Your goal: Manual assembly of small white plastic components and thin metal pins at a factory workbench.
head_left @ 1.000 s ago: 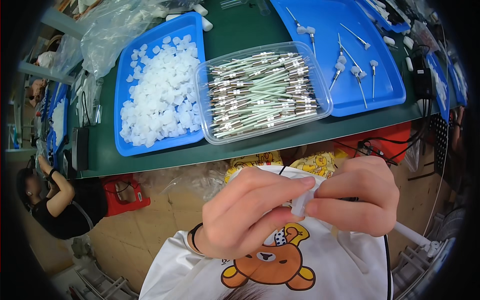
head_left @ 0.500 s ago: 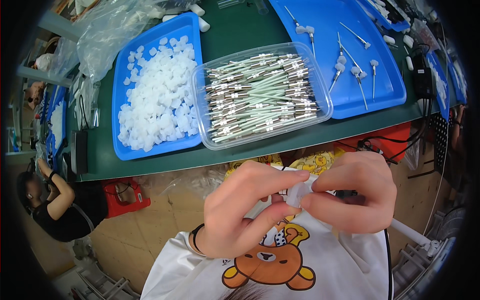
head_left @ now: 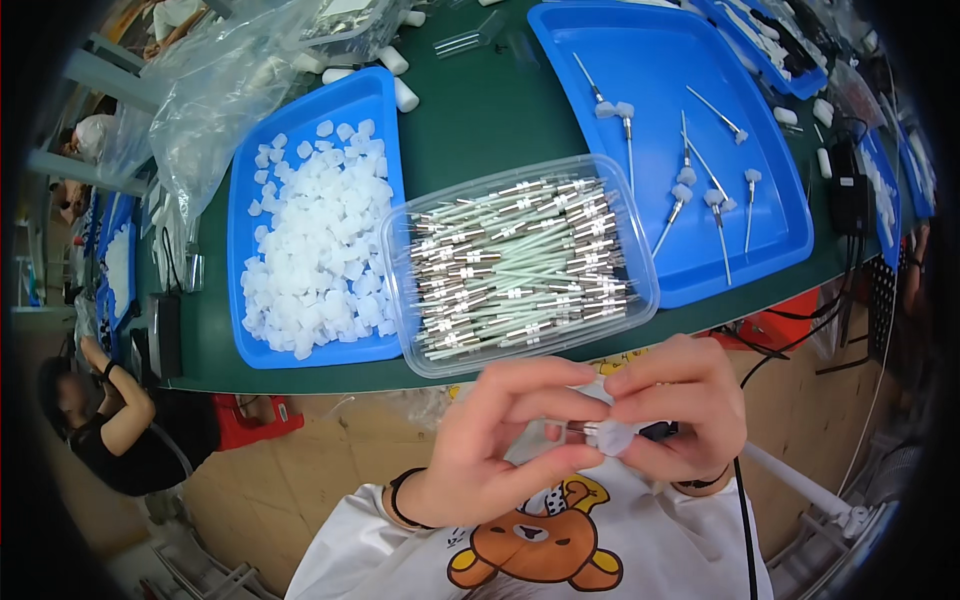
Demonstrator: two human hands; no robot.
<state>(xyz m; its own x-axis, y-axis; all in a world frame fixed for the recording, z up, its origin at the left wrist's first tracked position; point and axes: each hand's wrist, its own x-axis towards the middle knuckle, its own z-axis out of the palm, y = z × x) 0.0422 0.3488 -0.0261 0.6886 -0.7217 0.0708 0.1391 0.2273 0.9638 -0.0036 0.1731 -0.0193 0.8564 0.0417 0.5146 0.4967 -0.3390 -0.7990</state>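
In front of my shirt, both hands come together around a small piece. It has a translucent white cap (head_left: 614, 438) at the end of a thin rod's metal collar (head_left: 590, 432). My left hand (head_left: 510, 435) is closed, pinching the collar part between fingers and thumb. My right hand (head_left: 685, 405) is closed too, its thumb against the cap and its fingertips meeting those of the left. A dark thing shows behind the right fingers, too hidden to name. Nearest to the hands stands a clear plastic tub (head_left: 650, 290) full of pale green rods with metal collars.
A blue tray (head_left: 240, 330) of loose white caps is left of the tub. Another blue tray (head_left: 790, 255), at right, holds several capped rods. A plastic bag (head_left: 215, 110) lies far left. A black cable (head_left: 742, 500) hangs by my right arm. Another person (head_left: 125, 405) sits at left.
My view has shifted, so the table sits lower in the picture. The right hand has turned and drawn in against the left; the white cap now faces me and the metal collar shows.
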